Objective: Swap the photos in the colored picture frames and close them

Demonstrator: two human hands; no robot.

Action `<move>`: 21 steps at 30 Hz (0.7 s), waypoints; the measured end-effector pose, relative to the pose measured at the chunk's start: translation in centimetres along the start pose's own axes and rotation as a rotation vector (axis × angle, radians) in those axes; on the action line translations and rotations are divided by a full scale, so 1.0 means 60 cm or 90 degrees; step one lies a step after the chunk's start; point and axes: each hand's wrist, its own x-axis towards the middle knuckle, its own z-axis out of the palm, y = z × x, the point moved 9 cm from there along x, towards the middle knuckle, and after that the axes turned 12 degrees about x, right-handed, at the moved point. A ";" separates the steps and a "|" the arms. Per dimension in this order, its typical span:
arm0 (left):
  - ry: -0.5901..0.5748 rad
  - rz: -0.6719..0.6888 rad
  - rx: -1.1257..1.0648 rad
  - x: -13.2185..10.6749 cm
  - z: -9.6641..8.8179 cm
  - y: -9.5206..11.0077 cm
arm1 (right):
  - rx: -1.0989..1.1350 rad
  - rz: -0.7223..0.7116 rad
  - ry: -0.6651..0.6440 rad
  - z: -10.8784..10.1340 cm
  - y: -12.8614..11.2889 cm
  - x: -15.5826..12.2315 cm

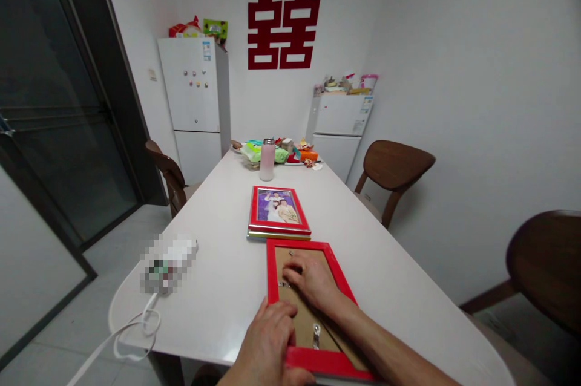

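A red picture frame (339, 265) lies face down at the near edge of the table, its brown backing board (302, 313) showing. On the board are a metal hanger (316, 336) near the bottom and a small metal hinge (284, 284) at the left. My left hand (270, 337) grips the frame's lower left side, thumb at the bottom edge. Over the upper part of the board, my right hand (313, 280) has its fingers curled near the hinge; whatever may be between the fingertips is hidden. Just beyond lies a stack of frames, topped by a red photo frame (305, 221).
A pink bottle (267, 160) stands farther back, before a pile of packets (284, 153). On the left is a blurred white object (175, 256) with a white cable (145, 319). White table (218, 307); wooden chairs (397, 162) stand on both sides.
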 end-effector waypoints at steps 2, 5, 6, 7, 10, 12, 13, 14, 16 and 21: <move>0.012 -0.004 0.002 -0.001 0.004 -0.003 | -0.007 0.055 0.040 -0.013 0.032 0.015; 0.037 -0.004 0.008 -0.004 0.007 -0.006 | -0.019 0.135 0.071 -0.020 0.074 0.035; 0.044 -0.003 0.012 -0.005 0.007 -0.007 | -0.021 0.155 0.077 -0.020 0.084 0.040; 0.049 -0.004 0.016 -0.006 0.006 -0.007 | -0.021 0.170 0.083 -0.020 0.092 0.043; 0.038 -0.009 0.039 -0.005 0.000 0.000 | -0.008 0.191 0.101 -0.020 0.102 0.049; 0.015 -0.015 0.067 -0.001 -0.003 0.010 | 0.013 0.192 0.113 -0.024 0.103 0.048; -0.004 -0.016 0.086 0.003 -0.002 0.017 | 0.028 0.188 0.117 -0.027 0.102 0.046; -0.025 -0.011 0.108 0.007 0.002 0.026 | 0.046 0.181 0.121 -0.032 0.101 0.043; -0.066 0.010 0.150 0.015 0.014 0.044 | 0.085 0.165 0.130 -0.047 0.102 0.031; -0.105 0.073 0.170 0.016 0.047 0.072 | 0.187 0.187 0.179 -0.108 0.140 -0.039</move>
